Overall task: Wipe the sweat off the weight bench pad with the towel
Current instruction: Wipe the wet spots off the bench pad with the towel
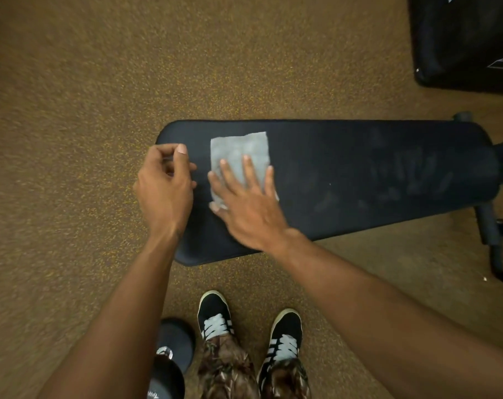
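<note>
One towel (238,152), one bench pad (359,174)

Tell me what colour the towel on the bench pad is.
Pale grey, plain; the towel lies flat under the right hand, seen in the head view.

Black padded surface (345,174) across the middle of the frame, wide end at left, narrowing toward the metal frame (494,234) at the right edge. Grey towel (238,152) flat on the left part of the pad, pressed under the spread fingers (251,171) of the right hand (250,208). Faint dull smears on the right part of the pad. Brown speckled floor (86,82) underneath, carrying a dumbbell (172,355) at bottom centre and two black shoes (215,315) beside it.
</note>
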